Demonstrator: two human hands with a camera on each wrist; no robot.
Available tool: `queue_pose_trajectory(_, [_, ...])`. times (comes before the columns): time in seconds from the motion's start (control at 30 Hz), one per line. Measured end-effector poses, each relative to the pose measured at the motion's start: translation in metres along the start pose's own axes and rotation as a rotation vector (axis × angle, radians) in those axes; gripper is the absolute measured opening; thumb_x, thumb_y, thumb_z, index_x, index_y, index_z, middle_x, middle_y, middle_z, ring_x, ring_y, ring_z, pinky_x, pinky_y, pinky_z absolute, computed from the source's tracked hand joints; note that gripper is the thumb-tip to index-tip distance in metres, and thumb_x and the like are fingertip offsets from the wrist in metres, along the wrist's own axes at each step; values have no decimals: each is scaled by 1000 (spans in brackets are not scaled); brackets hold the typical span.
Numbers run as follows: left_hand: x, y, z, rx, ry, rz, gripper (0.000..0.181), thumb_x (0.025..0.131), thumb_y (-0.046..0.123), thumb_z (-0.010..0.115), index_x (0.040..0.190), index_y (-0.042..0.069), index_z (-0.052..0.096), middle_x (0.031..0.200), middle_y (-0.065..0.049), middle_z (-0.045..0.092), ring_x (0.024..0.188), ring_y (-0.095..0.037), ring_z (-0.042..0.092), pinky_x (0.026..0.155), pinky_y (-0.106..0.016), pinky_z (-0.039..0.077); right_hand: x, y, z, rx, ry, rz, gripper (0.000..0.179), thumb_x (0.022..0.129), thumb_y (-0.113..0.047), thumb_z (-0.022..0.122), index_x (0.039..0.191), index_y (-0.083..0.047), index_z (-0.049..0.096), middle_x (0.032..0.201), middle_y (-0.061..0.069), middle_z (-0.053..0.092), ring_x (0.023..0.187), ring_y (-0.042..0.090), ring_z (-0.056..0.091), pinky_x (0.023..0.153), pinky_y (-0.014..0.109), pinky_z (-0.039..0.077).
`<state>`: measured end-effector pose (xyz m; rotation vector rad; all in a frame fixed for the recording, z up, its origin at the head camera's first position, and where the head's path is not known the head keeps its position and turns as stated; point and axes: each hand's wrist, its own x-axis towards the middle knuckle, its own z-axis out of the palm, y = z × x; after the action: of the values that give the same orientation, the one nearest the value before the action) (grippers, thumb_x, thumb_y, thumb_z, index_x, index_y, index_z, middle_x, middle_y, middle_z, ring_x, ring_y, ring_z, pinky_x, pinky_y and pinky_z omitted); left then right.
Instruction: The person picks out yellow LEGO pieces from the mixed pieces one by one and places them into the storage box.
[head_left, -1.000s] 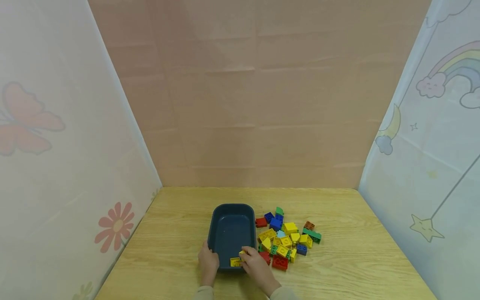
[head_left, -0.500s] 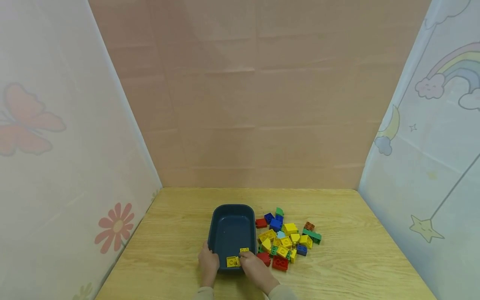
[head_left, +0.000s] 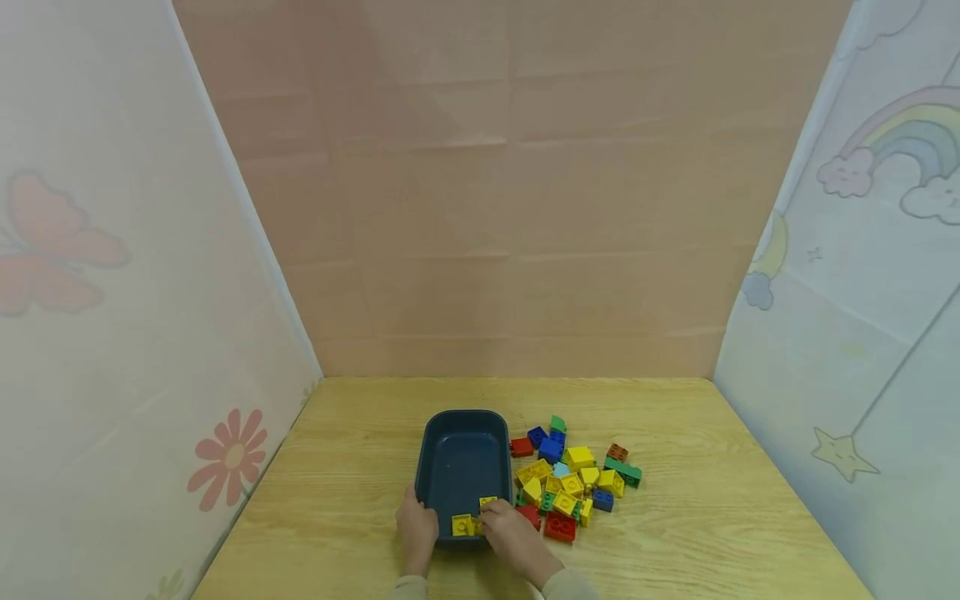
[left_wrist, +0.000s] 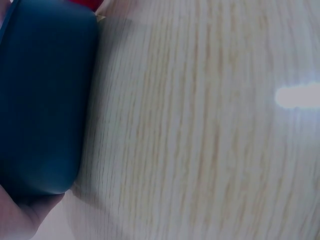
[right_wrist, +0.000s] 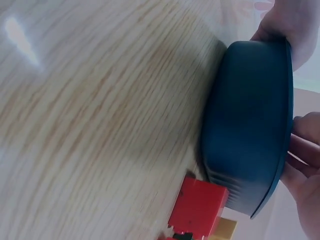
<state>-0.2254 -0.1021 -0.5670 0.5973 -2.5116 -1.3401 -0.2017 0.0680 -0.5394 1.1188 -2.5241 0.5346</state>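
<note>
A dark blue, deep rectangular tray stands on the wooden table. My left hand grips its left wall near the front corner; that hand also shows at the tray's edge in the left wrist view. Over the tray's front right rim reaches my right hand, its fingers pinching a yellow brick low inside, partly covered by them. Beside it lies a second yellow brick, and a third yellow brick is just behind the fingertips. In the right wrist view the tray's outer wall hides the fingertips and the bricks.
Right of the tray spreads a loose pile of toy bricks, among them a yellow brick, a blue brick and a green brick. A red brick sits close against the tray's right wall. Fabric walls enclose the table.
One yellow brick left the right fingers and now lies near the tray's right wall. The right hand has shifted to a brick nearer the front. The left hand stays on the tray.
</note>
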Motion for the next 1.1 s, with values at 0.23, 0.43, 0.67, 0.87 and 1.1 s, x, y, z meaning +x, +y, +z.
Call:
queue_pose_trajectory(0.23, [1,-1,1,18,-3,-13,50,73,-15,47,122,-15,40,105,-34,54,92,-41,56,70,-48,48,-7,10,-4,50,114,86,12,76,-3,65,88,-4,66,91,5,59,83,16,57,66,19,49])
queue_pose_trajectory(0.43, [1,-2,1,19,8,-1,49,72,-16,47,121,-15,42,104,-34,55,92,-41,57,70,-48,48,-12,20,-10,-30,211,168,16,73,-4,68,89,-3,66,91,6,59,79,18,59,62,24,50])
queue_pose_trajectory(0.67, [1,-3,1,9,0,-1,50,72,-16,47,121,-15,42,104,-34,54,91,-42,57,70,-48,48,-19,36,-19,-92,288,349,16,71,-5,71,85,-3,66,91,9,59,81,21,58,64,31,51])
queue_pose_trajectory(0.87, [0,-2,0,-4,4,21,50,71,-17,47,121,-16,41,102,-35,55,90,-42,57,67,-48,49,-29,50,-26,-106,302,484,18,68,-2,72,85,2,65,93,15,58,85,28,57,65,35,51])
queue_pose_trajectory(1.1, [0,-2,1,15,6,17,50,71,-17,48,121,-16,41,101,-35,55,89,-42,58,68,-47,49,-41,60,-25,-81,171,633,26,70,-5,71,92,6,64,94,20,57,87,34,55,70,41,50])
